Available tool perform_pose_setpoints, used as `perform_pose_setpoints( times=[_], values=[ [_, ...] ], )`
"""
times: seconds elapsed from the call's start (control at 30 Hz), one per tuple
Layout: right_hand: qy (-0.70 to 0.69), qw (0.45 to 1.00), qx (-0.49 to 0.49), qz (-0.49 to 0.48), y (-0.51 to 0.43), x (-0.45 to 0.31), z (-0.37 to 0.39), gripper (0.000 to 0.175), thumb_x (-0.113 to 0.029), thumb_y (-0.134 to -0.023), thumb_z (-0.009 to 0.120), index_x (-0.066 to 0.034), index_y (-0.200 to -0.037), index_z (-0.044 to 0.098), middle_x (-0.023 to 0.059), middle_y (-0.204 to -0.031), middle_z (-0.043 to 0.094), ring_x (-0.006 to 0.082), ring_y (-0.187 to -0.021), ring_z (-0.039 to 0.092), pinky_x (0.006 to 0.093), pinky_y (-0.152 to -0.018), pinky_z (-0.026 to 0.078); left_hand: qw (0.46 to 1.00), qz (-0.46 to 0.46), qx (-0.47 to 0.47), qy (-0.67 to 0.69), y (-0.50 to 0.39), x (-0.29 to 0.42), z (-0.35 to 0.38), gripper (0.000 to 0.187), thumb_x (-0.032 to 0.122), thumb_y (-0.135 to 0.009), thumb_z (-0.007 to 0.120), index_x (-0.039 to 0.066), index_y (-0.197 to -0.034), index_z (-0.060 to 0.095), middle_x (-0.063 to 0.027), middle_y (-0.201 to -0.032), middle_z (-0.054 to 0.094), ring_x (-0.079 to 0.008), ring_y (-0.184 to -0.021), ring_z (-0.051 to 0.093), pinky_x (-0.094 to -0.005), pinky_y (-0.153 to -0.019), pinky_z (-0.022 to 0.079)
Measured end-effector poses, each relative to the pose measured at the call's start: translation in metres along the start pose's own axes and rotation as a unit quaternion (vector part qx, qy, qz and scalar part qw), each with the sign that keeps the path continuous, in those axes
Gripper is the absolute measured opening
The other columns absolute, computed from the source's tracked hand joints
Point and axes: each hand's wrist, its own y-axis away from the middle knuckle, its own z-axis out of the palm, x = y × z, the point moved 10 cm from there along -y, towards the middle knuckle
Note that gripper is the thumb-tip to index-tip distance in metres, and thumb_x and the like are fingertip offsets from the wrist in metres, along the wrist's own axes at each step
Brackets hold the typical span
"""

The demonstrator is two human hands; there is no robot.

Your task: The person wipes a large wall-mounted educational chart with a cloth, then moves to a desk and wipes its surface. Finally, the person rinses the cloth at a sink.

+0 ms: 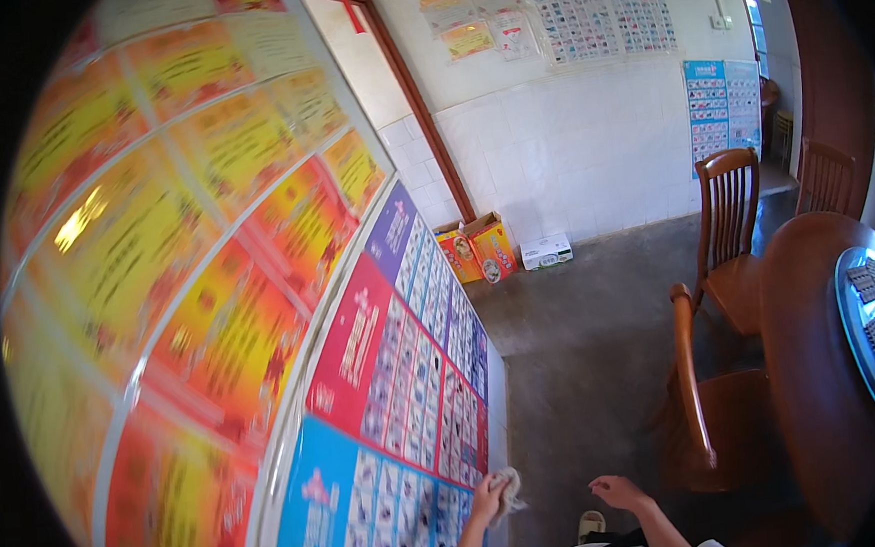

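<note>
My left hand (pixel 487 497) grips a crumpled, light-coloured cloth (pixel 506 493) at the bottom middle, close to the wall at my left. Blue, red and purple picture charts cover the lower part of that wall; the blue chart (pixel 361 496) is nearest the hand. Above them, orange and yellow certificate-like sheets (pixel 238 323) under shiny film fill the wall. My right hand (pixel 618 491) hangs over the floor to the right of the cloth, holding nothing, with its fingers loosely curled. A light slipper (pixel 592 524) shows below, between the hands.
To the right stands a round wooden table (pixel 800 311) with a glass turntable (pixel 856 368). Wooden chairs stand around it, the nearest chair (pixel 732 421) close to my right arm. Cardboard boxes (pixel 490 246) and a white box (pixel 546 252) lie by the far tiled wall, near a doorway.
</note>
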Motion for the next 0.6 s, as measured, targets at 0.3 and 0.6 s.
perform_pose_setpoints(
  times=[0.3,0.6],
  values=[
    [-0.101,0.992,0.06,-0.037,-0.252,-0.113,-0.147,0.024,-0.016,-0.086,0.051,-0.0028,-0.104,0.059,0.0092,-0.092,0.064,0.0156,-0.08,0.06,0.0267,-0.071,0.047,0.994,-0.103,0.02,0.006,-0.208,-0.018,0.0,0.038,0.027,-0.076,0.064,-0.002,-0.1,0.059,-0.0162,-0.09,0.062,-0.0221,-0.084,0.059,-0.0306,-0.075,0.044],
    [0.07,0.993,0.078,-0.054,-0.514,-0.158,-0.257,0.025,-0.021,-0.084,0.052,-0.0053,-0.101,0.06,0.014,-0.09,0.064,0.0256,-0.084,0.062,0.0317,-0.073,0.047,0.989,0.095,-0.056,-0.099,-0.562,0.106,0.094,0.039,0.029,-0.076,0.063,0.002,-0.104,0.057,-0.0193,-0.094,0.059,-0.0317,-0.09,0.056,-0.0367,-0.079,0.043]
  ],
)
